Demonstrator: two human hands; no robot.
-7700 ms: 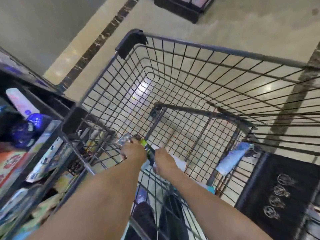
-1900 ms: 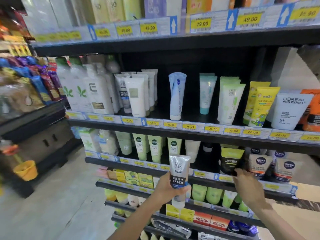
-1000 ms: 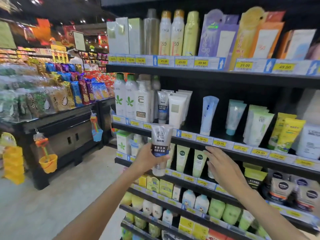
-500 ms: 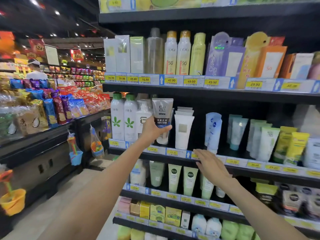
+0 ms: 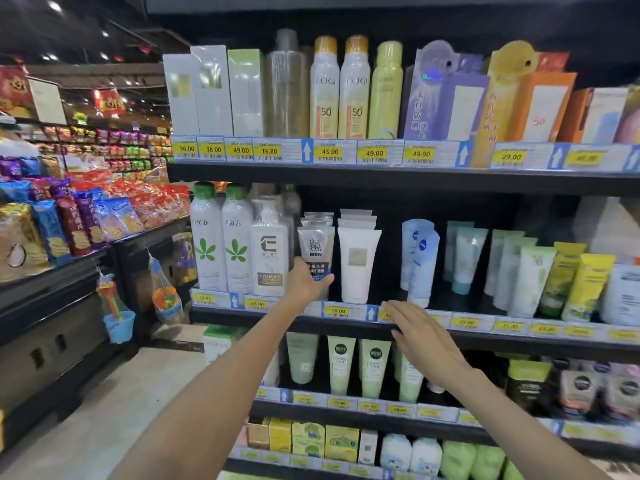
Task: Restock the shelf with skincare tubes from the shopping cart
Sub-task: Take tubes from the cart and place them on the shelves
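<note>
1. Supermarket aisle: dark shelving with yellow price tags fills the frame, snack packs at left.
2. Grey "MEN" tube [image 5: 316, 251], centre frame: stands on the middle shelf [image 5: 485, 336] at the front of a row of like tubes, between a white bottle [image 5: 269, 247] and a white tube [image 5: 358, 263].
3. Left hand [image 5: 306, 282]: arm extended, grip wrapped round the tube's lower part.
4. Right hand [image 5: 417, 332]: fingers straight, holding nothing, palm down at the shelf edge, right of centre.
5. Step, judged: placement nearly complete. Next: let go cleanly without toppling the tube, then go back to the cart.
</note>
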